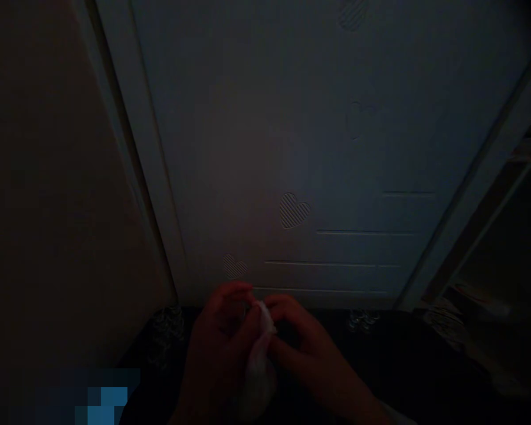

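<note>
The scene is very dark. My left hand (pixel 219 339) and my right hand (pixel 303 348) meet low in the middle of the view, fingers curled. Between them they pinch a small pale piece of cloth or plastic (pixel 260 354) that hangs down from the fingertips. I cannot make out exactly what the pale thing is. Both hands are held above a dark surface (pixel 402 366), just in front of a white door.
A white door (pixel 336 147) with striped heart shapes (pixel 294 211) and thin grooves fills the back. A plain wall (pixel 48 206) stands at the left. Shelving (pixel 504 248) shows dimly at the right. Two glinting metal bits (pixel 361 320) lie on the dark surface.
</note>
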A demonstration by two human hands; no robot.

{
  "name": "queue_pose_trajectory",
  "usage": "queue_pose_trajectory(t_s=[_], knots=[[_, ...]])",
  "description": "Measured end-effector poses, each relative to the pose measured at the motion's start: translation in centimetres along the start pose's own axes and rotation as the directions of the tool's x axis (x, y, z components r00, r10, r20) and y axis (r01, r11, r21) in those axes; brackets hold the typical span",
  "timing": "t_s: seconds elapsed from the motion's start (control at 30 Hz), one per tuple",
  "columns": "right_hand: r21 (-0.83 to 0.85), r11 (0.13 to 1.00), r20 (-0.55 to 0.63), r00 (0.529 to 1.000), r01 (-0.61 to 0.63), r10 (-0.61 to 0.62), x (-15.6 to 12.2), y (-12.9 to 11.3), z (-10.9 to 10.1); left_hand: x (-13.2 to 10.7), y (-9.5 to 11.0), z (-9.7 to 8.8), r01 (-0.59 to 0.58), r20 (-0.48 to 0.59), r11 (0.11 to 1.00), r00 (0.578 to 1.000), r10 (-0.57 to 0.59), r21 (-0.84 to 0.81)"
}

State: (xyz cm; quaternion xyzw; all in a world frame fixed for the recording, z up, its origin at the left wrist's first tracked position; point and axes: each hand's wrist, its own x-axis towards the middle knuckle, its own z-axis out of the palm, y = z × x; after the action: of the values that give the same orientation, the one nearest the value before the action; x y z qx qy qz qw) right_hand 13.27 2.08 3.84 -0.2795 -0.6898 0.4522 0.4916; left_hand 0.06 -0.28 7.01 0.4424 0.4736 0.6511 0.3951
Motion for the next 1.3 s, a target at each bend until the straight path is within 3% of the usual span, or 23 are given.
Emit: queue_pose_trajectory(t_s=[0.13,0.3,0.47,0.53,0.67,0.73,0.9,1.0,1.13,1.3], knots=[[0.053,0.998,-0.067,0.997,-0.029,0.033,-0.3,0.4,-0.6,0.1,-0.1,-0.3,-0.032,-0.087,0.999,0.996,0.032,0.006],[0.308,0.947,-0.102,0.986,-0.092,0.128,-0.6,1.4,-1.6,1.3,-1.0,-1.3,-0.037,-0.062,0.996,0.997,0.042,0.082],[0.377,0.904,-0.181,0.941,-0.203,0.287,0.0,1.8,-2.3,2.3,-1.2,-1.7,-0.035,-0.177,0.994,0.983,0.053,0.102],[0.303,0.923,-0.139,0.947,-0.237,0.289,0.2,1.9,-2.7,2.5,-1.3,-1.9,-0.019,-0.171,0.995,0.985,0.037,0.102],[0.167,0.932,0.112,0.946,-0.32,0.305,0.3,2.0,-2.8,3.0,-1.9,-2.2,-0.016,-0.173,0.997,0.985,0.029,0.078],[0.188,0.931,0.103,0.949,-0.312,0.297,0.4,2.2,-2.7,3.3,-2.3,-2.1,-0.027,-0.141,0.999,0.99,0.032,0.037],[0.321,0.907,-0.088,0.945,-0.273,0.315,0.8,2.8,-2.7,4.0,-3.5,-1.5,-0.044,-0.012,0.998,0.999,0.044,-0.048],[0.317,0.912,-0.162,0.932,-0.261,0.323,0.9,3.2,-3.0,4.0,-3.8,-1.1,-0.053,0.043,0.998,0.998,0.055,-0.044],[0.3,0.92,-0.17,0.934,-0.254,0.313,1.1,3.4,-2.7,3.4,-3.8,-1.1,-0.102,0.158,0.993,0.983,0.093,0.052],[0.302,0.92,-0.089,0.953,-0.25,0.289,1.2,2.6,-1.6,3.0,-4.1,-1.1,-0.179,0.296,0.966,0.948,0.118,0.188]])
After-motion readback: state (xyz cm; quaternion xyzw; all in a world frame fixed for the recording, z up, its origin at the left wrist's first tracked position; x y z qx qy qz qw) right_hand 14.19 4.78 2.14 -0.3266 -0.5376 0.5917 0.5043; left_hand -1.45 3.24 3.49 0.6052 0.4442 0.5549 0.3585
